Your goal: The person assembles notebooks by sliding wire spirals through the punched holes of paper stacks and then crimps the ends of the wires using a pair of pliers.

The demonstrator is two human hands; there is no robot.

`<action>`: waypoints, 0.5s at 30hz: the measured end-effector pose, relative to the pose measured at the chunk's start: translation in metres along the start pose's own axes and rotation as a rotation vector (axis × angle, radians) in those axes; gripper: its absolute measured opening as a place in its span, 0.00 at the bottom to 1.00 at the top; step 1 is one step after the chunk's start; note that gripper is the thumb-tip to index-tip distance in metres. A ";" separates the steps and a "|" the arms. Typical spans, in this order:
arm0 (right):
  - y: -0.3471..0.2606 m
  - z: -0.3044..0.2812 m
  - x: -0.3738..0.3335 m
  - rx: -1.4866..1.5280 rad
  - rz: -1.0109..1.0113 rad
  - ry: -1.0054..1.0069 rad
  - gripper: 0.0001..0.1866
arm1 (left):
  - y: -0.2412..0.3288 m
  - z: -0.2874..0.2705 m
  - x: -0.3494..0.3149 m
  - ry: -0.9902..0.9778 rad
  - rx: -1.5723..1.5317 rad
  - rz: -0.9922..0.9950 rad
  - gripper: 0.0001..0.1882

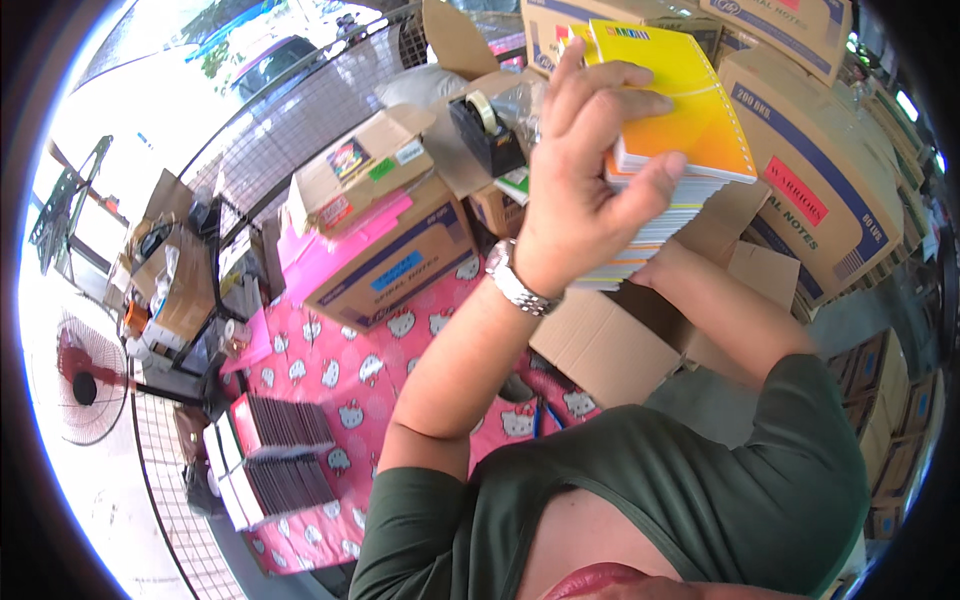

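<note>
A tall stack of spiral notebooks (690, 105) with a yellow-orange cover on top is held up over an open cardboard carton (605, 340). My left hand (590, 170), with a metal watch at the wrist, grips the upper part of the stack, fingers over the top cover and thumb along the edge. Lower down, my right hand (655, 268) supports the stack from beneath; most of its fingers are hidden behind the notebooks. The stack leans, its lower pages fanning slightly toward me.
A pink patterned cloth (385, 400) covers the table. On it are two piles of dark-edged notebooks (285, 460), a carton (400, 265) and blue-handled pliers (545, 415). A tape dispenser (487, 130) stands behind. Large cartons (810, 180) rise at the right; a fan (85, 385) stands left.
</note>
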State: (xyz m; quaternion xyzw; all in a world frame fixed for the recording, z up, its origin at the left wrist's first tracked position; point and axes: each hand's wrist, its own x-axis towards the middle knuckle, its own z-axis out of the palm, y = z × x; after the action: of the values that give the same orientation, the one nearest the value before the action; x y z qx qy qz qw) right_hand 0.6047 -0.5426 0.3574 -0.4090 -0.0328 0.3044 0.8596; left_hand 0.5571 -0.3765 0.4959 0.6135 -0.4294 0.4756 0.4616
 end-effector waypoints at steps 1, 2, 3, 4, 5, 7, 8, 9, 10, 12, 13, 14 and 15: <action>0.012 0.012 -0.004 0.052 0.008 -0.026 0.39 | 0.007 -0.011 -0.006 -0.034 0.019 -0.008 0.17; 0.026 0.022 -0.006 0.103 0.020 -0.050 0.39 | 0.013 -0.022 -0.013 -0.069 0.038 -0.017 0.18; 0.039 0.034 -0.009 0.149 0.034 -0.072 0.39 | 0.017 -0.035 -0.023 -0.056 -0.004 -0.046 0.18; 0.056 0.042 -0.012 0.192 0.045 -0.083 0.39 | 0.023 -0.050 -0.037 -0.117 0.002 -0.093 0.19; 0.073 0.049 -0.013 0.234 0.062 -0.089 0.40 | 0.030 -0.059 -0.053 -0.075 -0.039 -0.169 0.19; 0.110 0.061 -0.014 0.302 0.104 -0.094 0.40 | 0.045 -0.081 -0.089 -0.043 -0.106 -0.321 0.21; 0.130 0.065 -0.012 0.338 0.127 -0.088 0.40 | 0.049 -0.092 -0.103 -0.045 -0.059 -0.318 0.23; 0.151 0.072 -0.012 0.360 0.157 -0.086 0.40 | 0.058 -0.106 -0.119 -0.040 -0.094 -0.356 0.25; 0.173 0.074 -0.010 0.392 0.181 -0.068 0.40 | 0.062 -0.116 -0.135 -0.045 -0.143 -0.392 0.26; 0.212 0.076 -0.013 0.370 0.169 -0.060 0.40 | 0.075 -0.133 -0.165 -0.081 -0.158 -0.434 0.28; 0.226 0.079 -0.015 0.362 0.158 -0.049 0.40 | 0.080 -0.140 -0.177 -0.096 -0.163 -0.453 0.28; 0.242 0.082 -0.017 0.379 0.175 -0.033 0.40 | 0.085 -0.148 -0.189 -0.111 -0.168 -0.471 0.28; 0.255 0.083 -0.019 0.397 0.188 -0.020 0.39 | 0.092 -0.154 -0.202 -0.112 -0.206 -0.513 0.28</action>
State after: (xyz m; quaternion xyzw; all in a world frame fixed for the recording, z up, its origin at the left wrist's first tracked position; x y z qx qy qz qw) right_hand 0.4377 -0.3737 0.2320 -0.2299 0.0574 0.3880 0.8907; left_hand 0.4029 -0.2276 0.3309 0.6775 -0.3309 0.2621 0.6024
